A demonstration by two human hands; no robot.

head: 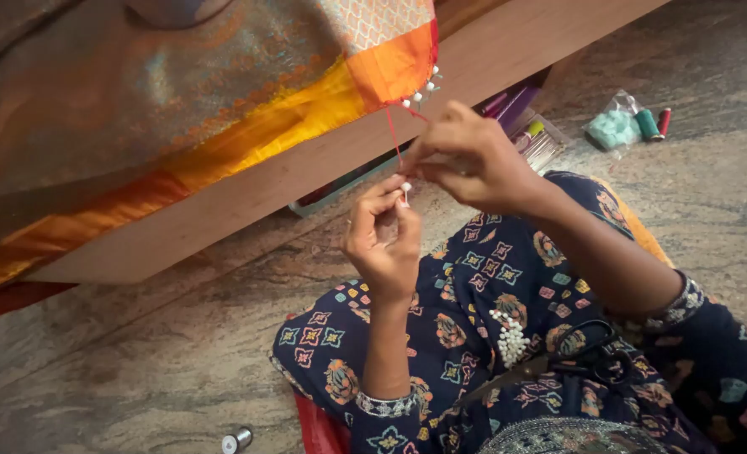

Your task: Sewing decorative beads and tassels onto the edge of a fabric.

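— What lies nearest, at the bottom of the frame?

— A heap of white beads (511, 338) and black scissors (588, 357) on the lap (dark, flower-printed cloth).

— And the hands?

— At centre, the left hand (384, 244) pinches one small, round white bead (405, 187) between closed fingertips. Just above, the right hand (466, 155) is closed on a taut red thread (393, 134).

— Where does it run?

— Up to the orange fabric (390, 67) at upper centre, whose corner is edged with white beads.
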